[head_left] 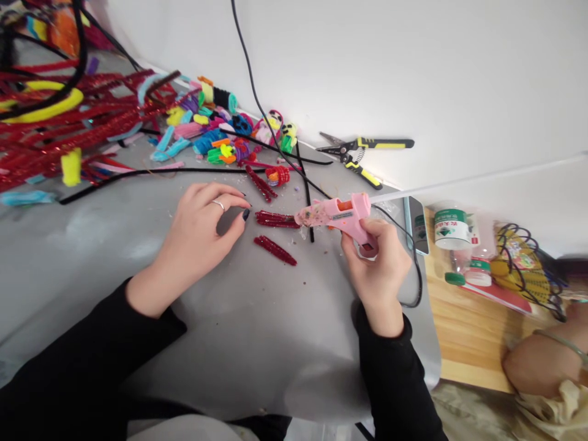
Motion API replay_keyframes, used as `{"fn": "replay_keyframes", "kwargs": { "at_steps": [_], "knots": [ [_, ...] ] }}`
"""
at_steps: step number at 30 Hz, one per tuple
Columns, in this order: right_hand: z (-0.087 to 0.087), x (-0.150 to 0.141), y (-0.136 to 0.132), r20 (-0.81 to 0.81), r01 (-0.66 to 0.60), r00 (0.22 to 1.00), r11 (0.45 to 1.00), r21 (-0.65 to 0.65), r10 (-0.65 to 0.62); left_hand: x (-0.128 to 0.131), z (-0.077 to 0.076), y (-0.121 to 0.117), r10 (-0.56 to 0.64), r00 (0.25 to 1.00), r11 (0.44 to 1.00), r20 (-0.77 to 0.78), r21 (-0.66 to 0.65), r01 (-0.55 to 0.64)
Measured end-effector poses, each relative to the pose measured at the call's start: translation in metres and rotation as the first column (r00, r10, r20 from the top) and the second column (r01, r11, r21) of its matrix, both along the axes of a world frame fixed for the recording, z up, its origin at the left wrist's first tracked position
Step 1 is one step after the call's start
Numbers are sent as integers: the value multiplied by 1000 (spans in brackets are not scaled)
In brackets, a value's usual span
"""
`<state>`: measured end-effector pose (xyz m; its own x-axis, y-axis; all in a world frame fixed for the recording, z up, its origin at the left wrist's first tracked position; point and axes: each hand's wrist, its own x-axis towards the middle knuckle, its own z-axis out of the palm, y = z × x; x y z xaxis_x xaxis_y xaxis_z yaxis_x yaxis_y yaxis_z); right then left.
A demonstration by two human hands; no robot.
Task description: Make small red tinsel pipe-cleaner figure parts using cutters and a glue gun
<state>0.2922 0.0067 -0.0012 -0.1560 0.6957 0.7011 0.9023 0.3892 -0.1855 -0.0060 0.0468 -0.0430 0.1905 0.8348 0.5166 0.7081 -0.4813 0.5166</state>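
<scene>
My right hand [379, 257] is wrapped round the handle of a pink glue gun [340, 214], with a long clear glue stick [459, 177] coming out of its back end. The gun's nozzle end points left and overlaps a dark red pipe cleaner bundle [274, 218]; whether it touches cannot be seen. Just left of that bundle, my left hand [206, 220] has its fingers curved and apart, with nothing between thumb and forefinger. A second dark red folded piece [275, 250] lies nearer me, and a third red piece [261, 184] lies farther back beside a red coil [278, 176].
Red pipe cleaners [101, 122] heap at the left, with small colourful pieces [215, 131] beside them. Yellow-black pliers [362, 150] rest against the wall side. A black cord [252, 73] crosses the grey table [239, 343]. Rightward are a phone [417, 226], bottles [478, 269] and another person's arm [537, 361].
</scene>
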Motion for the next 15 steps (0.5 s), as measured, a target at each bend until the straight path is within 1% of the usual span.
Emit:
{"fn": "replay_keyframes", "kwargs": {
  "at_steps": [10,15],
  "knots": [
    [2,5,-2,-9,8,1000,1000,14,-8,0,4,-1,-11,1000,1000,-21,-17,11],
    [0,8,-3,-19,59,998,998,8,-58,0,4,-1,-3,1000,1000,-20,-14,3]
  ]
}}
